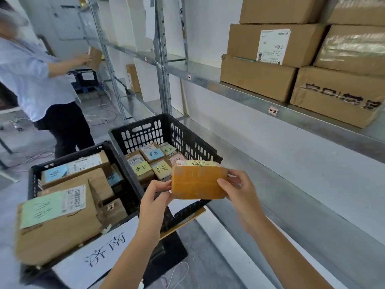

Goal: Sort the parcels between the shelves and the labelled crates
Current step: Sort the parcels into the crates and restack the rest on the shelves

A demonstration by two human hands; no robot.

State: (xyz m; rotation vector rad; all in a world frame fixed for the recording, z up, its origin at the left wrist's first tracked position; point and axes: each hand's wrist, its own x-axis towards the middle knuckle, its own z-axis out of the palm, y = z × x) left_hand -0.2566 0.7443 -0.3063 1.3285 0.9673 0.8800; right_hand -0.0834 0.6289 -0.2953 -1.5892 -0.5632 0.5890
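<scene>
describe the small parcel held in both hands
The small parcel is a brown cardboard box wrapped in glossy clear tape. A pale yellow note with dark handwriting and the edge of a printed label lie on its top face. It is held in the air over the near edge of the black crate; the left hand pinches its left end, the right hand grips its right end.

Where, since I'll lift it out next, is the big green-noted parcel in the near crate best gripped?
Probably its near end, from the front: the big parcel rides up over the crate rim there, front face bare, while other parcels crowd its far side. Fingers under the near bottom edge.
</scene>
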